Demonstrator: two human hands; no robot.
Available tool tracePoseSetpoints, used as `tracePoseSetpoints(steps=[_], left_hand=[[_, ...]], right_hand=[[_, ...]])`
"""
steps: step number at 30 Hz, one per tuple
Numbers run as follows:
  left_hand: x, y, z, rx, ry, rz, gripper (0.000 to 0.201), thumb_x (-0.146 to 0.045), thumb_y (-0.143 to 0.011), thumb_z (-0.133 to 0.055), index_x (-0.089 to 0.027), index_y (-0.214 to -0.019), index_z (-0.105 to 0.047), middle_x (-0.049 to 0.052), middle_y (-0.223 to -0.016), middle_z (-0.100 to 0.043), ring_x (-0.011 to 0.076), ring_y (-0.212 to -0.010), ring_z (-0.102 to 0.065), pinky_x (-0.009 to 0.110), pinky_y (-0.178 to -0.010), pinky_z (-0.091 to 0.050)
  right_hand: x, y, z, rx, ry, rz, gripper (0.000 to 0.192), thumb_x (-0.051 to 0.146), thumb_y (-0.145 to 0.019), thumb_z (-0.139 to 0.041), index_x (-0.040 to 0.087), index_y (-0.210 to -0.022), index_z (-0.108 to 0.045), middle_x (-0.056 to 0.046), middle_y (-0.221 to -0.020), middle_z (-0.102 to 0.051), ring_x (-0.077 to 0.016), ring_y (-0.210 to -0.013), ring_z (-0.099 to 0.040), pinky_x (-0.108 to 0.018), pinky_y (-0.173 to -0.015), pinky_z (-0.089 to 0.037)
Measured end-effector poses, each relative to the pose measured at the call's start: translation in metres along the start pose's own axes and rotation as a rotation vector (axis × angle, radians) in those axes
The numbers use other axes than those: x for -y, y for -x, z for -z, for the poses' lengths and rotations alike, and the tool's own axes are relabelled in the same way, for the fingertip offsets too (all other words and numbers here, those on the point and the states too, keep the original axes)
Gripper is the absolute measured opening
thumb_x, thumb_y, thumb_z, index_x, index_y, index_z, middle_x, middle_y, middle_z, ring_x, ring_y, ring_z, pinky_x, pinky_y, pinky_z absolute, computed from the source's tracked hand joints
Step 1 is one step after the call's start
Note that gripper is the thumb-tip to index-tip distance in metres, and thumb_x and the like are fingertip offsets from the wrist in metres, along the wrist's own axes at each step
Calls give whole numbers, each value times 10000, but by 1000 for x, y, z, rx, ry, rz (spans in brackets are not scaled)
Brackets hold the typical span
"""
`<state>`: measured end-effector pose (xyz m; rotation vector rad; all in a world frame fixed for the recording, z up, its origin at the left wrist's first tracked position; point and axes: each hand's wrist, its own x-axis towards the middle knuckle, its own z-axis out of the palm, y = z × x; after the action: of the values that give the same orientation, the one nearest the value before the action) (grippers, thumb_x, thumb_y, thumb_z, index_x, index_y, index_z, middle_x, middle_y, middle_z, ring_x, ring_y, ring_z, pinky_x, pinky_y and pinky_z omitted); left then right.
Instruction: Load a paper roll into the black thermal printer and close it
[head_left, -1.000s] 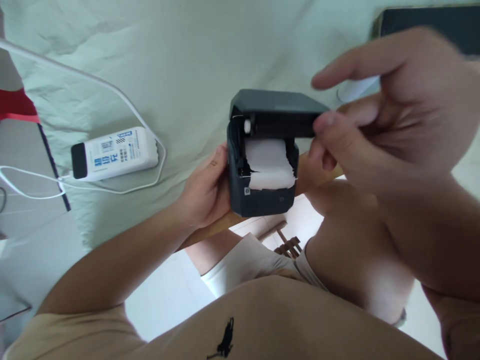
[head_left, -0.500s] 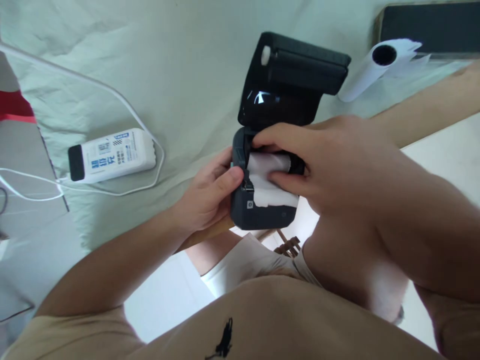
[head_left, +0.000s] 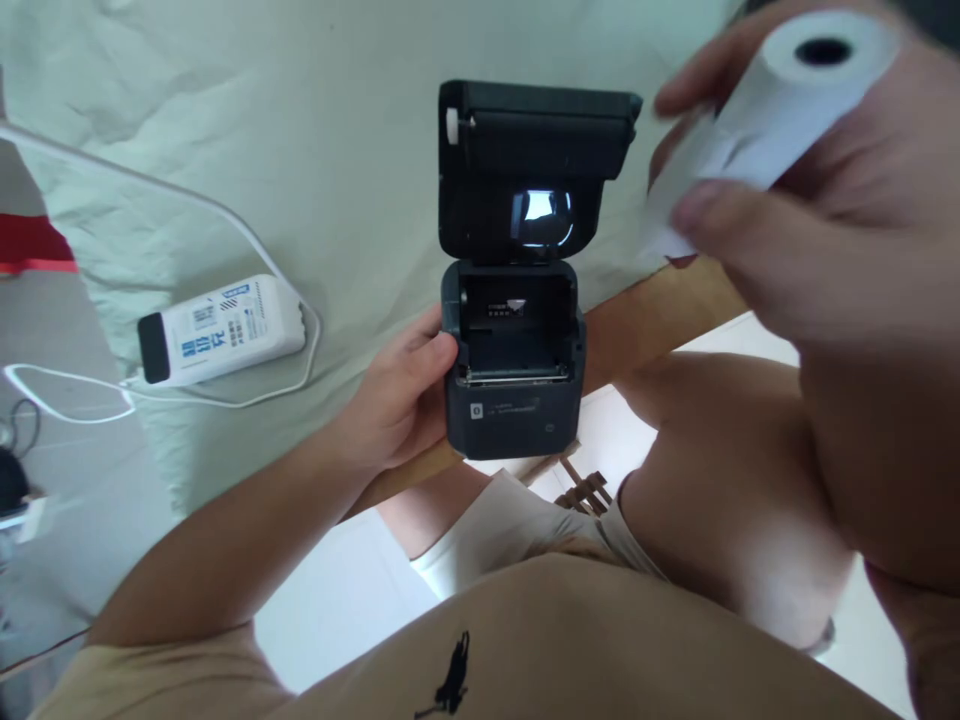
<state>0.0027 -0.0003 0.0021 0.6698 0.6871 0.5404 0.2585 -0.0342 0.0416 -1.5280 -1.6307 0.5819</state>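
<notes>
My left hand (head_left: pixel 405 390) grips the left side of a small black portable printer (head_left: pixel 517 430), thumb on its edge. The printer's lid (head_left: pixel 517 215) is swung up and back, with a dark roller along its far edge. Its paper compartment (head_left: pixel 517 335) holds no roll; a label shows on the inner wall. To the upper right, my right hand (head_left: pixel 810 215) is closed round a white paper roll (head_left: pixel 772 120) with a dark hollow core. The roll is tilted, its loose paper end under my thumb. Motion blurs this hand a little.
A white power bank (head_left: pixel 225 330) with blue print lies to the left on the pale green sheet (head_left: pixel 360 150), a white cable (head_left: pixel 202 200) looped around it. A wooden edge (head_left: pixel 660 310) runs below the printer. A dark flat object (head_left: pixel 930 25) is partly hidden at top right.
My right hand has left the printer's compartment and moved up and right, now holding a paper roll. White paper is gone from the printer. The loose roll at upper right no longer shows separately.
</notes>
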Motion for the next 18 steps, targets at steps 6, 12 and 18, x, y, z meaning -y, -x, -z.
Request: tracePoseSetpoints(steps=[6,12,18], left_hand=[[-3,0,-1,33,-5,-23,345,-401,-888,-780,-171,-1138,-717,49,-1119,-825,224,-949,-807,354,-828,-694],[-2,1,0,48,36,-30,341,-362,-884,-795,-188,-1170,-728,20,-1094,-829,199,-942,-808,316,-830,-687],[-2,0,1,77,7,-24,356,-394,-904,-767,-175,-1180,-712,63,-1145,-818,232,-1000,-804,368,-853,-696]], right_hand=[[-19,-5,-9,60,365,97,257,473,-946,-661,264,-1089,-616,-48,-1090,-667,-253,-1083,-657,-426,-960,-541],[-35,-10,-26,104,449,114,364,319,-911,-729,298,-1218,-534,-27,-1058,-693,-236,-949,-701,-365,-799,-558],[-28,-2,-7,-38,417,239,312,334,-956,-658,259,-1254,-604,-73,-1165,-683,-284,-1131,-662,-433,-961,-530]])
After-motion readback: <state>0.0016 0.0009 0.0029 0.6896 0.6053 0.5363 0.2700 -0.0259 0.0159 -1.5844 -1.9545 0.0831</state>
